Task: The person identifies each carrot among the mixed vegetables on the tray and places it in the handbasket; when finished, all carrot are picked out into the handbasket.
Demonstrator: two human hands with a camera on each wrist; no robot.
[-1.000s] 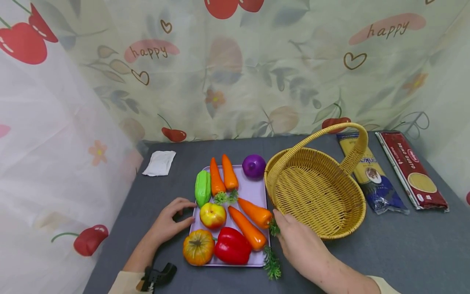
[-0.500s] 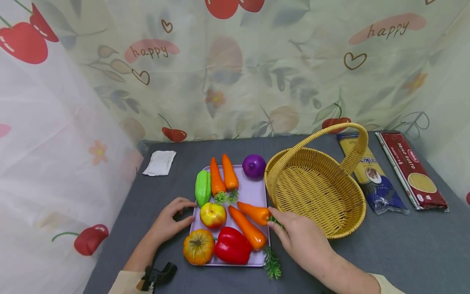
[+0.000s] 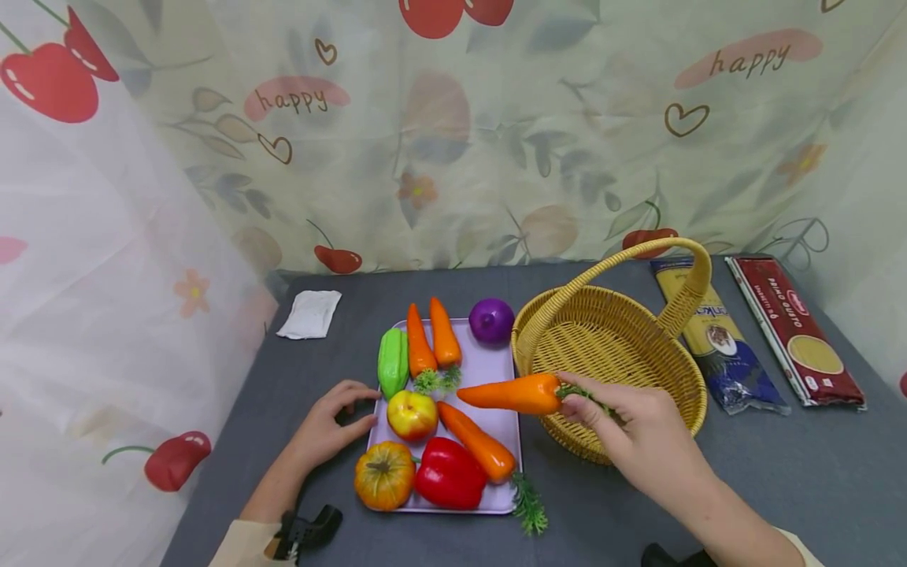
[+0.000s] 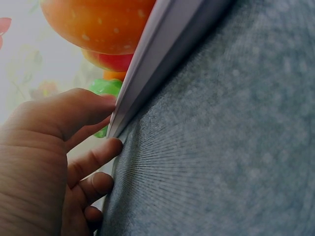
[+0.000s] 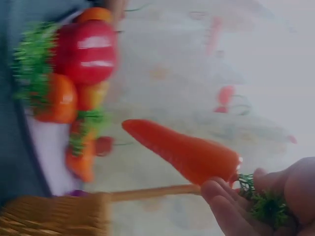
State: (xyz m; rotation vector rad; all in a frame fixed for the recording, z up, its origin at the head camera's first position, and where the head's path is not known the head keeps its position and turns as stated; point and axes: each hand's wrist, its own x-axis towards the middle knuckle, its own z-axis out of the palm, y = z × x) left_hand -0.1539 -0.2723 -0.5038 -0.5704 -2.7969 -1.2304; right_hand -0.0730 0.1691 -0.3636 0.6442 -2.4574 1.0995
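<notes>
My right hand [image 3: 638, 425] pinches an orange carrot [image 3: 513, 394] by its green top, its tip pointing left over the tray; in the right wrist view the carrot [image 5: 184, 150] is raised above the other vegetables. My left hand [image 3: 333, 421] touches the left edge of the lilac tray [image 3: 489, 370], thumb and fingertips right at the rim in the left wrist view. On the tray lie another carrot [image 3: 478, 442], two carrots at the back, a red bell pepper [image 3: 449, 474], a small pumpkin [image 3: 385, 476], a red-yellow fruit [image 3: 412, 415], a ridged green vegetable [image 3: 393, 362] and a purple onion [image 3: 492, 321].
A wicker basket [image 3: 602, 346] with a tall handle stands right of the tray, partly behind my right hand. Beyond it lie a blue-yellow pasta packet [image 3: 719, 339] and a red spaghetti packet [image 3: 797, 331]. A white packet [image 3: 309, 315] lies at the back left.
My right hand has taken hold of the right-hand carrot by its greens and lifted it off the tray, moving rightward towards the basket's front. The left hand stays at the tray edge.
</notes>
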